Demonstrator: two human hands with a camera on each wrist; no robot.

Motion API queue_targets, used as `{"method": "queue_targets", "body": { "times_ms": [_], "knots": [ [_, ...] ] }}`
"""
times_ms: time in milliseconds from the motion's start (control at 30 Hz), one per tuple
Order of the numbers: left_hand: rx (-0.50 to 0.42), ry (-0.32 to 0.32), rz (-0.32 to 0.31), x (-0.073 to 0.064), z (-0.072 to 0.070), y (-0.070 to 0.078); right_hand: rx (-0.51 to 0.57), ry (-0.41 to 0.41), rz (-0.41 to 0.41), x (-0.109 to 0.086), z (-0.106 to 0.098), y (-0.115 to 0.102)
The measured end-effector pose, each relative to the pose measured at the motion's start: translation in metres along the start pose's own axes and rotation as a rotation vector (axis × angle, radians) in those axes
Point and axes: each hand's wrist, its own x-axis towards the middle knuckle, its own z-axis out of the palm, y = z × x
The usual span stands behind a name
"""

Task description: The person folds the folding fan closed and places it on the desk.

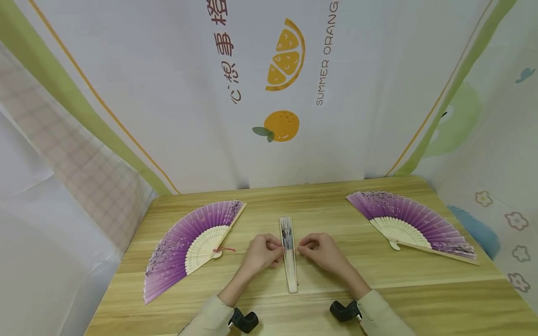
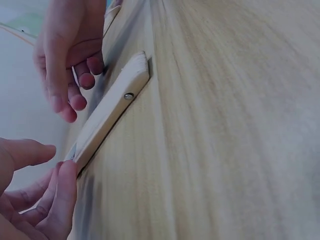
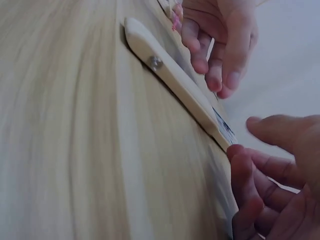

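1. Wooden desk (image 1: 319, 205) carried a folded fan (image 1: 291, 275) at its middle, between a left purple fan (image 1: 178, 242) and a right purple fan (image 1: 409, 212), both spread and well apart from it.
2. Left hand (image 1: 264, 254): the fingers were relaxed, thumb held away from them, fingertips meeting the folded fan's left edge.
3. Right hand (image 1: 322, 250): the fingers were likewise relaxed, thumb apart, tips at the right edge; firm contact could not be confirmed.
4. Both wrist views disclosed a shiny rivet (image 2: 128, 96) at the folded fan's near end; the head view did not resolve it.
5. Only the head view recorded the full length: pale ribs (image 1: 291, 280) near, patterned leaf (image 1: 286, 231) far.
6. Long axis ran away from the person, far end slightly leftward. The riveted end pointed at the person, the leaf end toward the printed cloth (image 1: 336, 149).
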Motion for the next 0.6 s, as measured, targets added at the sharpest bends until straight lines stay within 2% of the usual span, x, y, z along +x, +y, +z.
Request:
{"method": "queue_targets", "body": {
  "times_ms": [233, 367, 600],
  "knots": [
    [0.096, -0.022, 0.113, 0.004, 0.001, 0.007, 0.134, 0.005, 0.014, -0.007, -0.018, 0.006],
    [0.153, -0.021, 0.164, 0.008, 0.007, 0.015, 0.141, 0.021, 0.013, -0.013, -0.03, 0.008],
    [0.128, -0.062, 0.197, 0.015, 0.022, 0.027, 0.135, 0.033, 0.022, -0.025, -0.051, 0.018]
  ]
}}
